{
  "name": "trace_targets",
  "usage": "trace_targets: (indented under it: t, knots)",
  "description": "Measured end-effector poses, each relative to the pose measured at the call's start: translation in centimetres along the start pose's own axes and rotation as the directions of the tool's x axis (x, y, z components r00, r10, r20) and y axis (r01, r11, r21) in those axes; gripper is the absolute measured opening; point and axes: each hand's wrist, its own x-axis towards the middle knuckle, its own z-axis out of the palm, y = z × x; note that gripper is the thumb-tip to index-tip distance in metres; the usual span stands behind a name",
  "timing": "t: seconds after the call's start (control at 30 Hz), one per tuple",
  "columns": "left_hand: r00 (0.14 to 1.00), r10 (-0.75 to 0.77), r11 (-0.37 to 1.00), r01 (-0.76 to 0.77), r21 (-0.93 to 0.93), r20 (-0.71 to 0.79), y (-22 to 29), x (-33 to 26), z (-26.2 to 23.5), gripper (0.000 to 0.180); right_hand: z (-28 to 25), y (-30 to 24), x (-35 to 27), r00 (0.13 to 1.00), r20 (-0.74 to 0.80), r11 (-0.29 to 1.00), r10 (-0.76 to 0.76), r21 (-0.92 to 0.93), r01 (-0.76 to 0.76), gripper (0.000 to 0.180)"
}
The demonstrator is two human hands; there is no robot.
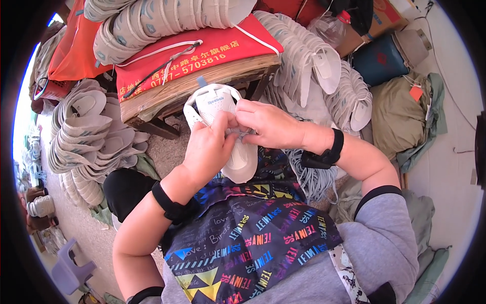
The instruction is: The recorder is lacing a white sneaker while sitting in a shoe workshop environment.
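Head view: holding the white shoe (241, 162) in front of the body with both hands, over the upper part of the patterned apron (263, 243) and at the near side of the wooden bench (162, 99). Pointing the toe down toward the lap and the collar (189, 112) up toward the bench, thus running the long axis almost straight away from the body, only leaning a little to the left at the collar end. Resting the left hand (206, 148) on the left flank, lower along this axis, and the right hand (271, 124) on the right flank, somewhat higher. So having the left hand nearer to the toe and the right hand nearer to the collar, while meeting with the fingertips of both over the middle, just below the tongue (215, 110). Pinching there narrowly with both hands, gripping the shoe between thumbs and curled fingers; not being able to tell whether also pinching a lace, because of seeing too little among the fingers. Overlapping the front edge of the bench with the collar in this view, but not showing surely whether touching it. Seeing beyond the collar a row of nested shoe uppers (162, 25) on the red cloth (253, 40) of the bench, and near the right forearm, apart from the fingertips, a bundle of pale blue laces (313, 176).
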Motion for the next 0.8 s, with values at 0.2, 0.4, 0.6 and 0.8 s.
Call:
trace_targets:
  t: [0.2,0.4,0.6,0.8]
  knots:
    - [0.978,-0.174,0.978,0.185,-0.094,0.119,0.7,2.3,-1.7,0.036,0.1,-0.1,0.0,0.999,-0.042,0.998,-0.034,0.048,0.036,0.027]
    - [0.951,-0.288,0.803,0.305,-0.512,0.114,-0.8,1.5,-1.1,0.028,-1.0,-0.8,0.3,0.999,0.036,1.000,-0.010,0.026,0.009,0.027]
    - [0.851,-0.508,0.283,0.308,-0.908,0.131,-1.9,0.1,-2.4,0.023,0.8,-1.9,0.9,0.984,0.012,0.976,0.176,-0.129,-0.174,0.025]
    - [0.867,-0.494,0.506,0.226,-0.833,-0.065,-0.9,-0.5,-3.7,0.021,0.8,-3.0,2.4,0.986,-0.157,0.995,0.052,0.096,-0.037,0.017]
